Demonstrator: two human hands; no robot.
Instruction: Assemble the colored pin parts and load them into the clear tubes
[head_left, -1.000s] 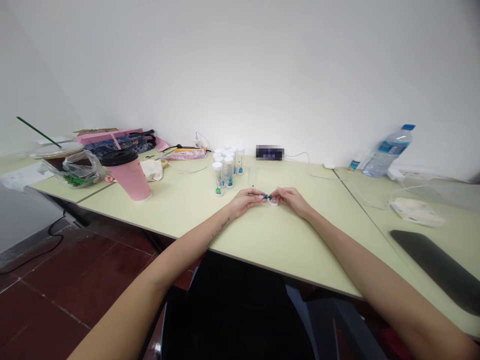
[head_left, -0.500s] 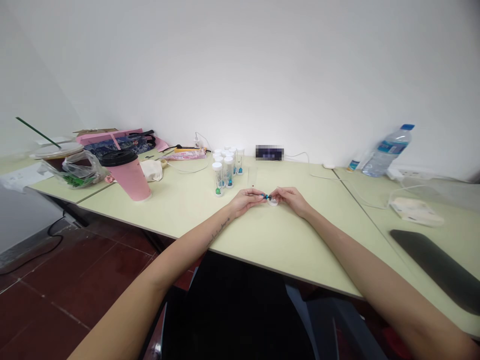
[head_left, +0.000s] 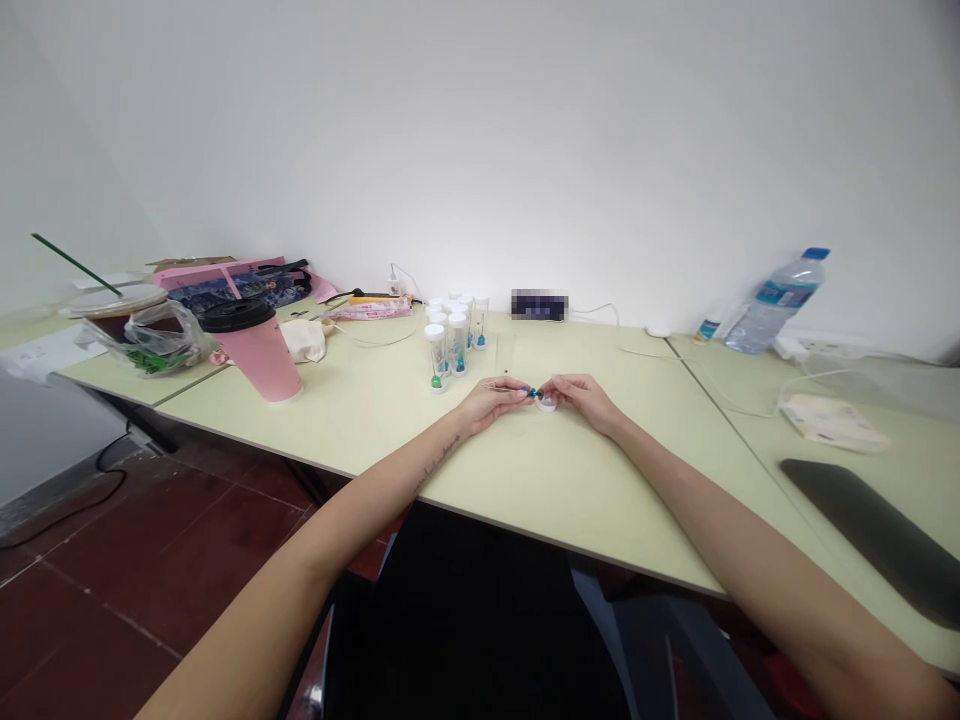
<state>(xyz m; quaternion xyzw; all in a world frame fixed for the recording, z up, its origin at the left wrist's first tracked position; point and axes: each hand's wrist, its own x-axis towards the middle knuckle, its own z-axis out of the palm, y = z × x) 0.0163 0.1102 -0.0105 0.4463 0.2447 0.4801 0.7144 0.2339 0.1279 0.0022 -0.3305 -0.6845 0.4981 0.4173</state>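
A small shiny blue piece with a dark end (head_left: 532,393) lies between my fingertips, low over the table; its exact kind is too small to make out. My left hand (head_left: 491,402) pinches its blue end. At the dark end, the fingers of my right hand (head_left: 585,398) are closed in a pinch. Just below the piece sits a round white cap (head_left: 546,407), close to my right fingertips. Beyond my left hand a clear tube (head_left: 504,350) is faintly visible. To the left stand several clear tubes with white caps (head_left: 437,355), with blue or green pieces inside.
A pink cup with a black lid (head_left: 262,355) stands on the left, beside a bagged drink (head_left: 142,325). A pixelated dark device (head_left: 539,305) leans by the wall. On the right are a water bottle (head_left: 776,305), a white cable (head_left: 697,365) and a dark flat pad (head_left: 870,530).
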